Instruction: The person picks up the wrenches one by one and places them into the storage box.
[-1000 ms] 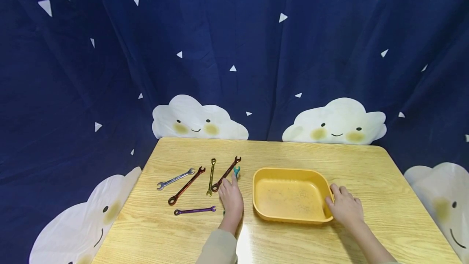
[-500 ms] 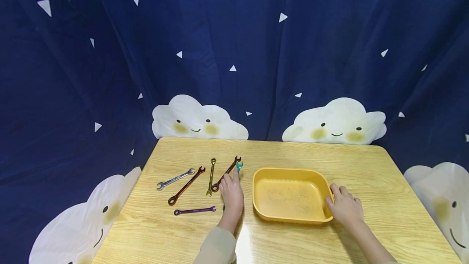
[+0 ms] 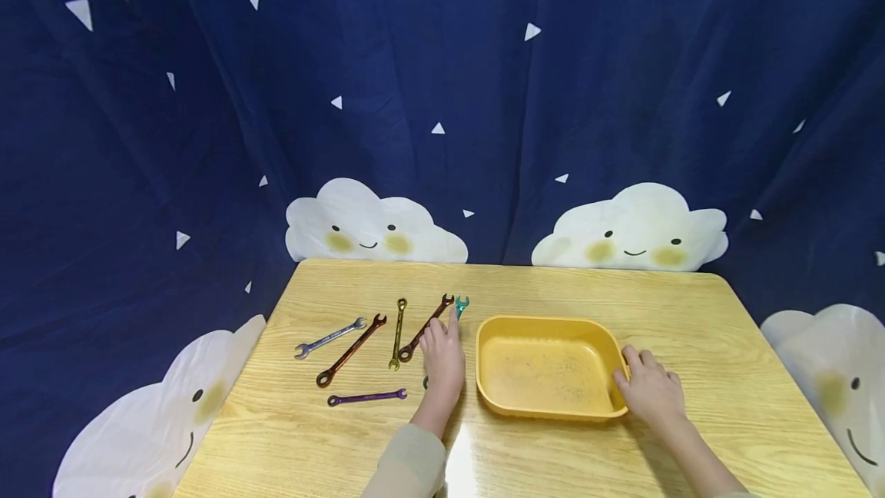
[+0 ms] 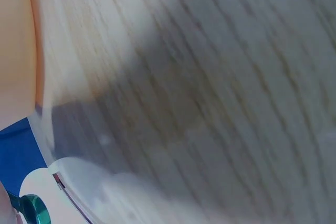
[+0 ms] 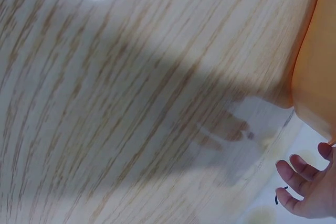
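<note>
In the head view my left hand [image 3: 442, 360] holds a teal combination wrench [image 3: 462, 305], its open end showing past the fingertips. The wrench's lower end peeks out left of the wrist, and its middle is hidden by the hand. The green ring end [image 4: 38, 211] shows beside the fingers at the lower left of the left wrist view. A yellow plastic basin [image 3: 549, 412] stands right of this hand. My right hand [image 3: 651, 389] grips the basin's right rim, thumb over the edge; in the right wrist view its other fingers [image 5: 302, 166] spread outside the wall.
Left of my left hand lie a dark red wrench [image 3: 426, 327], a yellow-green wrench [image 3: 398, 334], a red wrench [image 3: 351, 350], a silver wrench [image 3: 330, 337] and a purple wrench [image 3: 367, 397]. A blue curtain [image 3: 498, 98] hangs behind the wooden table [image 3: 553, 456].
The teal wrench's open end has moved up and to the right, and my left hand has shifted slightly the same way. The right hand and basin stay in place.
</note>
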Tool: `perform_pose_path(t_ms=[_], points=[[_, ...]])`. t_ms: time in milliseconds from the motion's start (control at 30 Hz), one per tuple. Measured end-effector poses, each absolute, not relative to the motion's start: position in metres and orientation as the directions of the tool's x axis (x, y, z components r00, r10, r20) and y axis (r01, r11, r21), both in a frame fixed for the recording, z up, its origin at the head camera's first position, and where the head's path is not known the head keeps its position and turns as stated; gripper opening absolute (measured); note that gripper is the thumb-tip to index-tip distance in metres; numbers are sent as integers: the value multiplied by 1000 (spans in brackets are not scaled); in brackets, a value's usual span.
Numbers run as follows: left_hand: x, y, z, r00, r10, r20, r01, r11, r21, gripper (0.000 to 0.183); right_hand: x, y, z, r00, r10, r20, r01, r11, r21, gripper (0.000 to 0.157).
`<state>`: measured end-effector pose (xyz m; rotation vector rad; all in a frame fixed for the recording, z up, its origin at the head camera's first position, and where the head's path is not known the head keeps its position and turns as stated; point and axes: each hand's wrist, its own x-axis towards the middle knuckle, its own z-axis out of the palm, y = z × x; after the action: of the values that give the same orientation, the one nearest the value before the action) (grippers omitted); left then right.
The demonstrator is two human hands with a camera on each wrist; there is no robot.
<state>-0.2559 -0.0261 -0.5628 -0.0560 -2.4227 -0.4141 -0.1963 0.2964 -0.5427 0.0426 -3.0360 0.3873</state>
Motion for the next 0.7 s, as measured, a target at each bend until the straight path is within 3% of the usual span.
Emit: perform_pose_path(t_ms=[400, 700], points=[[-259, -19, -553, -758, 27, 652, 229, 947, 227, 49, -198, 298, -547, -996, -15, 83, -35, 970, -242, 33], [-256, -10, -543, -793, 94, 603, 262, 944, 198, 48, -199, 300, -548, -996, -16, 88, -37, 970, -239, 33]])
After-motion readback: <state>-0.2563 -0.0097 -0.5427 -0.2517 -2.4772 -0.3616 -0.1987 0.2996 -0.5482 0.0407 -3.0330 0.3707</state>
